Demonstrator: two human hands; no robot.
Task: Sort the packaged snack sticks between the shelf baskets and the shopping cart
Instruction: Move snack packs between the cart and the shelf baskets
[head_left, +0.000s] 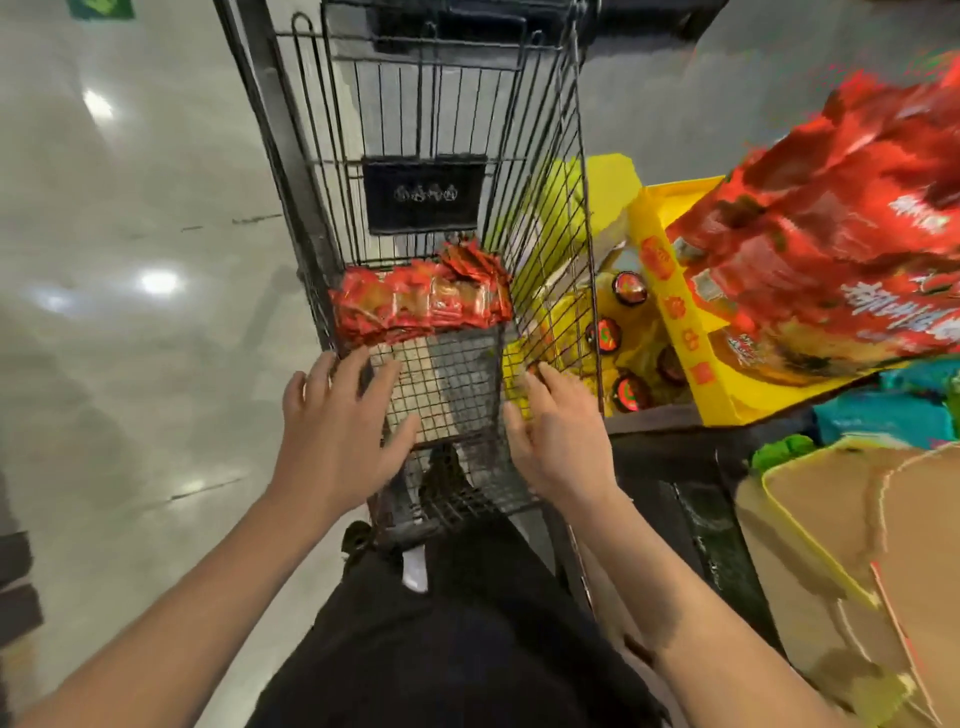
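Now both hands reach into the shopping cart (441, 104) and hold nothing. Left hand (337, 431) has its fingers spread flat, and the red snack sticks (415, 306) lie just past the fingertips. Right hand (556, 441) has straight fingers touching the cart's wire side.

A glossy pale floor (130, 338) mirrors bright ceiling lights; a green floor marking (101, 8) sits at the top-left corner.
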